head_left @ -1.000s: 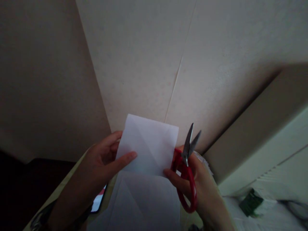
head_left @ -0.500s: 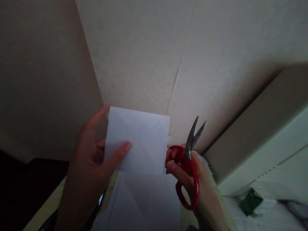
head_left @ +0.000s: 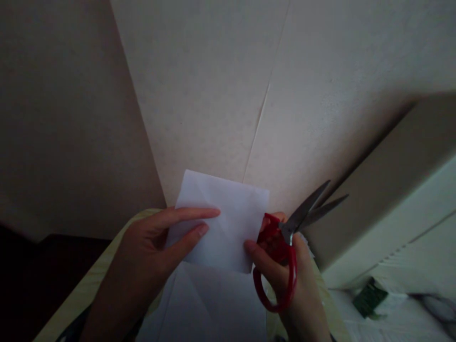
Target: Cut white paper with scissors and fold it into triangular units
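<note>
A small, nearly square piece of white paper [head_left: 228,218] with faint diagonal creases is held up, tilted slightly. My left hand [head_left: 153,247] is closed on its left side, thumb and forefinger across the front, the other fingers partly hidden behind. At the lower right edge, the thumb of my right hand [head_left: 285,266] presses on the paper. That same hand also holds red-handled scissors [head_left: 292,256], whose blades are parted and point up and right, away from the paper. Below lies a larger creased white sheet [head_left: 213,304].
The sheet lies on a pale yellow table [head_left: 107,280] with a rounded edge. A pale wall [head_left: 206,95] with a seam rises close behind. At right stands a white cabinet-like unit [head_left: 388,204], with a green object [head_left: 370,298] and dark cables lower right.
The paper has moved right and down. My left forefinger has come from behind onto its front. My right thumb now overlaps the paper, and the scissors have swung further right.
</note>
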{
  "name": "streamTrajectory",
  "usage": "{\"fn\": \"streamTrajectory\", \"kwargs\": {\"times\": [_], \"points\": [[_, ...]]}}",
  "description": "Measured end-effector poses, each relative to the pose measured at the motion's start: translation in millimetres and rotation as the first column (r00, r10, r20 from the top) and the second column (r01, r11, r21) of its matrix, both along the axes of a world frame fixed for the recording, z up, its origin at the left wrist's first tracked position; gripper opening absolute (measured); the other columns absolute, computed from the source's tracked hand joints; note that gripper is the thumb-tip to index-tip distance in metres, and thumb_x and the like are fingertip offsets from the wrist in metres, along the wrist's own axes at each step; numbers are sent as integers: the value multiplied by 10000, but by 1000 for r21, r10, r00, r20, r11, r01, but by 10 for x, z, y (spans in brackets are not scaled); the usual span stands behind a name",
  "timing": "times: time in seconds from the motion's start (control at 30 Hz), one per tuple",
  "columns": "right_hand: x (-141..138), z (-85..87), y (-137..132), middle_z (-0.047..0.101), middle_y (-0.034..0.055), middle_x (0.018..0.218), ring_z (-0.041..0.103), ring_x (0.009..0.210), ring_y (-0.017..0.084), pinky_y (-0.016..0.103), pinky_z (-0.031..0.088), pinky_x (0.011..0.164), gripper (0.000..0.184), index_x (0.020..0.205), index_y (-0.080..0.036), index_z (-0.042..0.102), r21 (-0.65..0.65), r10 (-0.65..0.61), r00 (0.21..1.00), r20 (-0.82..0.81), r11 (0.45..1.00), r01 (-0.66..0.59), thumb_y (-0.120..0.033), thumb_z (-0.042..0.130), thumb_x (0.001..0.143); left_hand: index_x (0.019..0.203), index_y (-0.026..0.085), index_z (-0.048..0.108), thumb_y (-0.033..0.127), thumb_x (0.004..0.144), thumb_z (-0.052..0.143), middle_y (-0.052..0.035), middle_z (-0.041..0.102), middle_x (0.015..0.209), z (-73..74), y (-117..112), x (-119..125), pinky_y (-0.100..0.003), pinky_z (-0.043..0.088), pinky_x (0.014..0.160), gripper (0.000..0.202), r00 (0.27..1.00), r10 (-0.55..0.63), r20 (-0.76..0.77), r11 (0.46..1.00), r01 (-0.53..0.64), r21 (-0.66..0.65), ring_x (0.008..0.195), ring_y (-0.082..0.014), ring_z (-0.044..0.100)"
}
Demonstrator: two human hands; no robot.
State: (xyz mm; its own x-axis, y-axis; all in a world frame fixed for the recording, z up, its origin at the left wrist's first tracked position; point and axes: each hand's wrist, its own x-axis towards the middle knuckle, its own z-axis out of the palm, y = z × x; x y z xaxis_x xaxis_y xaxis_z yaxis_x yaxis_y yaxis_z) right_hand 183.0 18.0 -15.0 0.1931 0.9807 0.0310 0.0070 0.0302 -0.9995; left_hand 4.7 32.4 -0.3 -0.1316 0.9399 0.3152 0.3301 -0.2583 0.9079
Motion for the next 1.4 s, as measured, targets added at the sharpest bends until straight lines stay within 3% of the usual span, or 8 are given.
{"fn": "streamTrajectory", "kwargs": {"times": [0.13,0.23,0.4,0.57,0.7,0.87,1.17,1.4], "points": [[94,-28,78,682,-9,754,618,648,181,290,522,603,310,926,-236,650,-11,24,999,-32,1000,-24,-347,784,670,1026,337,791,346,757,751,9,789,1051,-63,56,-34,-298,603,780,272,989,-146,-26,986,143,-87,882,-203,733],[229,-102,152,622,-36,703,563,621,156,265,465,577,289,888,-224,622,-29,79,997,-8,996,-79,-298,776,656,1236,325,691,374,782,707,-48,655,1347,-230,106,-48,-411,611,872,456,964,-188,-187,982,187,-26,1104,-279,694],[393,-443,233,553,-64,668,492,597,127,246,407,565,235,755,-214,547,-160,176,981,86,974,-161,-204,717,593,1510,215,377,358,967,496,-147,213,1677,-706,81,60,-593,325,1165,574,741,-9,-671,960,195,202,1519,-341,238],[355,-963,243,475,-100,564,434,522,101,237,352,518,221,646,-214,487,-289,216,973,80,939,-185,-177,686,556,1564,93,168,375,1008,429,-232,251,1644,-1210,38,232,-554,269,1205,676,505,-253,-825,838,541,74,1536,-299,161],[310,-1238,226,485,-102,552,444,510,98,234,358,507,203,668,-210,496,-349,204,978,46,920,-176,-175,673,575,1546,23,190,468,1002,392,-275,301,1608,-1573,65,283,-544,292,1197,731,434,-345,-833,833,551,-58,1518,-312,225],[359,-1226,202,536,-80,553,485,508,98,225,372,502,171,699,-194,537,-396,218,976,19,898,-193,-241,701,676,1551,20,186,603,940,440,-274,305,1606,-1883,66,322,-535,278,1202,883,405,-383,-830,821,561,-106,1515,-324,245],[694,-1135,-109,596,-16,603,521,513,113,241,408,520,502,727,-171,633,-507,293,950,-112,805,-308,-640,545,879,1505,-5,326,194,914,476,-261,359,1585,-1971,42,353,-588,319,1175,641,357,-302,-884,825,563,-55,1490,-367,297],[956,-1082,-468,506,-39,592,432,501,106,240,360,520,561,690,-195,544,-610,406,898,-170,672,-419,-697,439,918,1426,-22,450,-6,901,321,-249,520,1485,-1973,68,379,-471,428,1142,541,400,-233,-887,786,614,70,1420,-314,441]]}}
